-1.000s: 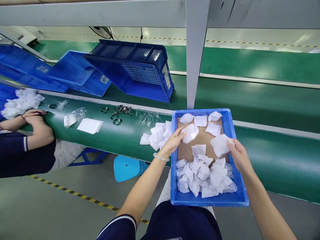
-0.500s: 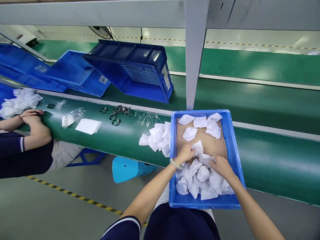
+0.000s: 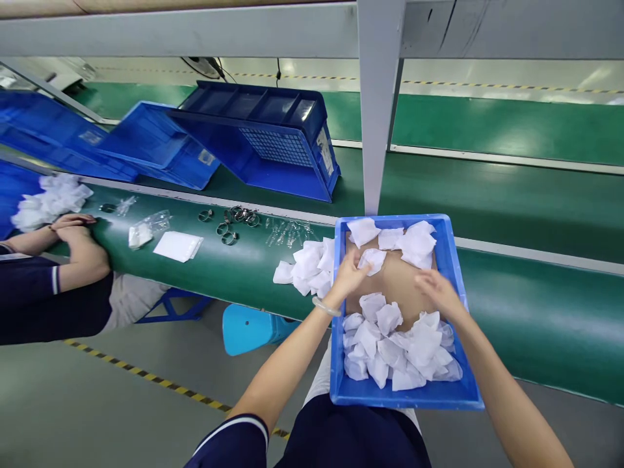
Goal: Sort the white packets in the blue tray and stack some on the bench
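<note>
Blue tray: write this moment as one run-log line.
left hand: touching white packet; right hand: over brown liner, seemingly empty; blue tray: packet pile at near end, more packets at far end

The packets [image 3: 390,354] are white, soft and crumpled, with uneven corners. Most lie heaped at the near end of the shallow blue tray [image 3: 407,398], overlapping at all angles. Along its far end a few lie in a loose row, those at the right bunched together. One more sits just nearer than the row's left part, its left edge partly covered. Brown bottom shows between. Another heap lies just outside the tray's left wall.
</note>
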`<state>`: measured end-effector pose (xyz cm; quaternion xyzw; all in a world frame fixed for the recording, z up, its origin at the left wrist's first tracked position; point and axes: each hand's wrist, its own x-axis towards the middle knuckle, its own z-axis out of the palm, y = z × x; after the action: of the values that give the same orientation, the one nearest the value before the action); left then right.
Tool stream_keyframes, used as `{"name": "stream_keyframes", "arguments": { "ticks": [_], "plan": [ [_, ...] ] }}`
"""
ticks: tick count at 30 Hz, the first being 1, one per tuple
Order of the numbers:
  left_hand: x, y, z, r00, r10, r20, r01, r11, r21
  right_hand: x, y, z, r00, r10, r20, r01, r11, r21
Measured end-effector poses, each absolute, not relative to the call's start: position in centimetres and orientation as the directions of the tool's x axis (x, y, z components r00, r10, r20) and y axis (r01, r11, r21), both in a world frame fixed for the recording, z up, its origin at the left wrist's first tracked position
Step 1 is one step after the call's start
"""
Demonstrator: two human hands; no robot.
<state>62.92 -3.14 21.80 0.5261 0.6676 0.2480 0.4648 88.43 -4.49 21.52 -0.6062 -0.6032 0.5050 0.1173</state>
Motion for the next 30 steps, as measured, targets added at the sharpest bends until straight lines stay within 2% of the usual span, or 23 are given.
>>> {"name": "stream_keyframes", "arguments": {
  "ticks": [5,10,12,14,16,18,20,22,26,30],
  "plan": [
    [64.6,-8.4,20.1,0.201,0.835,-0.512,0.640,0.283,0.714,84.1,-8.4,20.3,-0.419,0.718,-0.557,0.759,-0.060,-0.649],
    [63.6,-7.7,21.1,0.223,0.835,-0.503,0.720,0.207,0.662,84.3,-8.3,21.6,-0.515,0.641,-0.569,0.759,0.033,-0.650],
    [62.5,-5.8,22.0,0.195,0.865,-0.463,0.732,0.186,0.656,85.6,-6.7,22.6,-0.547,0.634,-0.547,0.726,0.034,-0.687],
    [61.4,-4.1,23.0,0.154,0.898,-0.412,0.738,0.172,0.653,86.9,-4.9,23.5,-0.521,0.692,-0.500,0.680,-0.018,-0.733],
    [60.8,-3.6,23.8,0.104,0.929,-0.356,0.754,0.160,0.637,87.5,-3.9,24.0,-0.412,0.783,-0.466,0.652,-0.103,-0.751],
    [60.9,-4.6,24.3,0.161,0.927,-0.338,0.825,0.061,0.561,86.9,-4.4,24.1,-0.325,0.815,-0.480,0.702,-0.132,-0.700],
    [61.5,-6.9,24.2,0.305,0.869,-0.390,0.875,-0.094,0.476,85.0,-6.7,24.0,-0.357,0.773,-0.525,0.773,-0.071,-0.630],
    [62.3,-9.5,23.4,0.425,0.775,-0.468,0.873,-0.213,0.439,82.2,-10.1,23.7,-0.443,0.712,-0.545,0.779,0.005,-0.627],
    [63.0,-12.4,21.6,0.493,0.687,-0.533,0.857,-0.276,0.435,78.4,-14.7,22.9,-0.459,0.676,-0.576,0.784,0.004,-0.620],
    [62.0,-11.0,21.9,0.511,0.673,-0.534,0.846,-0.287,0.449,80.4,-13.0,22.3,-0.456,0.660,-0.597,0.731,-0.104,-0.674]
  ]
}}
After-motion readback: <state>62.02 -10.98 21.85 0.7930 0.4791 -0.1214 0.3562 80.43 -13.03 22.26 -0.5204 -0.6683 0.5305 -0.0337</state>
